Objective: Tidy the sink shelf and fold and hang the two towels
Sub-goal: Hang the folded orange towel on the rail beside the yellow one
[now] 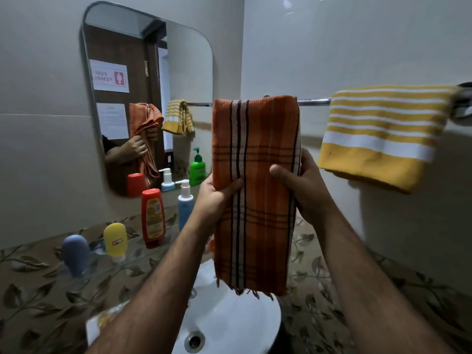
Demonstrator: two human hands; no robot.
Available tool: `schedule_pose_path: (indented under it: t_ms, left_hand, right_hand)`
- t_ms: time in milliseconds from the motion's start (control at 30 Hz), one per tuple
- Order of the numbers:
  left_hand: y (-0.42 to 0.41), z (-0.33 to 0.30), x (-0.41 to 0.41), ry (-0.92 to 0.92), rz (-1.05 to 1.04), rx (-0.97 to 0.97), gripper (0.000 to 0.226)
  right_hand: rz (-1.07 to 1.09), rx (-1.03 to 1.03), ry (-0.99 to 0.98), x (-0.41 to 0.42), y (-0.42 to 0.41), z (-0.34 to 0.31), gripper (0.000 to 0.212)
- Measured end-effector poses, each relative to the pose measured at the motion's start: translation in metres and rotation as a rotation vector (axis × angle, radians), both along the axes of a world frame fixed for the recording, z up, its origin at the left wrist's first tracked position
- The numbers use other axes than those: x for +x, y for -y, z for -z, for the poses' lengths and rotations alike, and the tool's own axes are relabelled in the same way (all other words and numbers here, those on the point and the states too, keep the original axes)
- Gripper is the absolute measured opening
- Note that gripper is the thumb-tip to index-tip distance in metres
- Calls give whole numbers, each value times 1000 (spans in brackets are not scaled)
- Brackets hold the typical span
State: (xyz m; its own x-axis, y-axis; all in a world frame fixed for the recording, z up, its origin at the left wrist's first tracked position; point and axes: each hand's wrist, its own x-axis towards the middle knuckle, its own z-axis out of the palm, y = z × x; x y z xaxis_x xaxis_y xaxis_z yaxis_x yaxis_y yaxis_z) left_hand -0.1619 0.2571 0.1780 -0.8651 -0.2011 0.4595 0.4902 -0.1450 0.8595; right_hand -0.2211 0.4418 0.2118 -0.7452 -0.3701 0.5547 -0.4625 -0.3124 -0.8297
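Note:
A folded orange towel (258, 139) with dark and white stripes hangs in front of the chrome towel bar (314, 101); whether it lies over the bar I cannot tell. My left hand (217, 198) grips its left edge halfway down. My right hand (301, 185) grips its right edge, thumb across the front. A folded yellow-and-white striped towel (380, 134) hangs over the bar at the right. On the glass shelf (107, 261) stand a blue-grey tube (75, 254), a yellow tube (116, 241), a red bottle (153, 217) and a blue pump bottle (185, 205).
A white sink (229, 320) with its drain lies below the towel. The mirror (143, 98) on the left wall reflects a green pump bottle and both towels. Leaf-patterned tiles run round the sink. The bar's bracket (463, 103) is at the far right.

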Motion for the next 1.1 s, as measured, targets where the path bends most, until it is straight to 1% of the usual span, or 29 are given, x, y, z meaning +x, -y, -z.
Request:
schedule_pose_path:
  t_ms: [33, 67, 133, 233, 333, 433, 467, 567, 667, 733, 800, 933, 1000, 1033, 1100]
  left_hand:
    - [-3, -4, -6, -18, 6, 13, 37]
    - [-5, -6, -11, -30, 5, 27, 32]
    - [-8, -7, -23, -59, 5, 37, 29]
    - [-7, -4, -39, -82, -2, 52, 32]
    - [3, -5, -57, -94, 19, 42, 36]
    - [18, -19, -77, -118, 86, 9, 50]
    - [23, -25, -84, -125, 111, 1, 50]
    - [36, -50, -104, -167, 136, -22, 36]
    - [41, -76, -126, -204, 125, -14, 23]
    - [43, -95, -141, -257, 115, -9, 26]
    - [44, -115, -157, -333, 129, -20, 28]
    - [40, -156, -193, -429, 93, -51, 18]
    - [36, -173, -214, -447, 3, -96, 17]
    - [33, -181, -224, -454, -52, -146, 20]
    - [25, -192, -241, -464, -156, -245, 26]
  right_hand:
    - [-14, 11, 13, -3, -3, 4, 76]
    - [-14, 25, 18, -4, -5, 10, 75]
    - [39, 16, 24, -8, -5, 19, 65]
    - [126, 5, -26, -16, -2, 20, 49]
    - [230, 23, -104, -28, 3, 12, 45]
    - [308, 25, -183, -40, 10, -3, 42]
    - [329, 24, -205, -44, 12, -10, 40]
    - [391, 17, -276, -56, 23, -33, 32]
    - [502, 7, -376, -69, 35, -57, 25]
    - [625, 19, -455, -79, 43, -73, 26]
    - [760, 39, -531, -89, 50, -91, 32]
    - [1023, 95, -675, -109, 56, -125, 42]
    - [1162, 161, -737, -117, 56, -142, 45]
    - [1233, 204, -745, -122, 56, -150, 46]
    - [1369, 358, -710, -133, 56, -164, 52]
